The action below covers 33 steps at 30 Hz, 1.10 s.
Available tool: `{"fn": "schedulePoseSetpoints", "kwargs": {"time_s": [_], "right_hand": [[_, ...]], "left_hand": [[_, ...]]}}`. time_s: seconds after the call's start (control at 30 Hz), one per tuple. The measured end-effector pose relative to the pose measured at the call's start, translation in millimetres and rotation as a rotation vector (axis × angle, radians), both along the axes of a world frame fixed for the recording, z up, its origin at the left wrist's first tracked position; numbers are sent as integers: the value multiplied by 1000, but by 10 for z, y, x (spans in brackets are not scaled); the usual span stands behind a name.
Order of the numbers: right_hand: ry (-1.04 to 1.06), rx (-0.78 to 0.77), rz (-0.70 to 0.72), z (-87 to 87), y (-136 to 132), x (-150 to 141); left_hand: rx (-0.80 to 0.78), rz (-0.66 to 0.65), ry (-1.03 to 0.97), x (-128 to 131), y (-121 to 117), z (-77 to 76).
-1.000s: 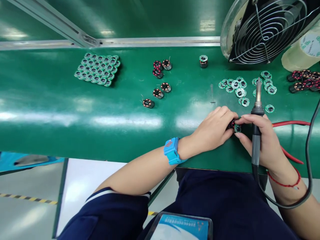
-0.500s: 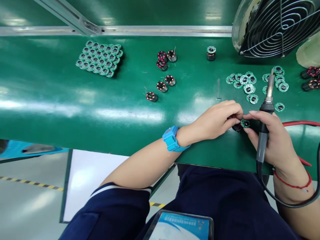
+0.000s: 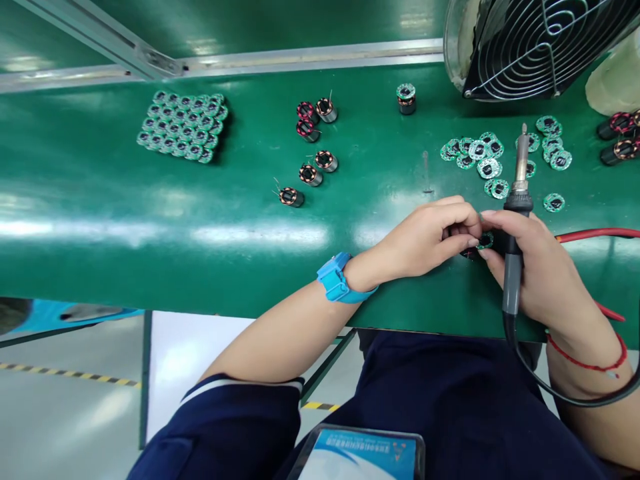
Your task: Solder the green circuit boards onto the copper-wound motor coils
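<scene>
My left hand [image 3: 447, 233] is closed, its thumb and fingertips pinched at a small wound motor stator [image 3: 470, 253]. Against that stator is a round green circuit board [image 3: 485, 240], partly covered by fingers. Lying through my right hand [image 3: 537, 267], tip pointing away from me, is a soldering iron [image 3: 513, 273]. The right thumb and forefinger meet the edge of the same board. How the stator's wires sit in the board is too small to make out. Loose round boards [image 3: 490, 168] lie just beyond my hands.
A block of boards [image 3: 183, 127] stands at far left, with several stators [image 3: 310, 175] mid-table. One stator carries a board [image 3: 406, 93]. A fan [image 3: 545, 50] stands at the back right, more stators [image 3: 620, 150] at the right edge. A red cable [image 3: 595, 233] runs beside my right hand.
The view has shifted and tilted slightly, so the table things appear moved. Both hands stay together at the board and stator, and the soldering iron is still in my right hand.
</scene>
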State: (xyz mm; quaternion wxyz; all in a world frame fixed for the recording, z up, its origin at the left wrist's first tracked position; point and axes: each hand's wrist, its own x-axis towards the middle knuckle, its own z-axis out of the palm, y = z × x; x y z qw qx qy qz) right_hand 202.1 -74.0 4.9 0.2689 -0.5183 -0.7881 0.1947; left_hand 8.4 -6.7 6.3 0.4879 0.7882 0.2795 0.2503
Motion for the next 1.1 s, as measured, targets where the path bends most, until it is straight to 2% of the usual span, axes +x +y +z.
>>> {"fn": "schedulePoseSetpoints", "kwargs": {"time_s": [0.23, 0.4, 0.6, 0.83, 1.1], "right_hand": [[206, 134, -29, -52, -22, -23], [142, 242, -66, -57, -17, -112], [40, 268, -171, -68, -28, -152], [24, 237, -142, -34, -32, -154], [259, 263, -224, -29, -142, -80]], "left_hand": [[-50, 44, 7, 23, -45, -15], [-63, 42, -22, 27, -39, -40], [-89, 59, -42, 38, -43, -22], [-106, 86, -54, 64, -57, -18], [-73, -12, 3, 6, 38, -31]]}}
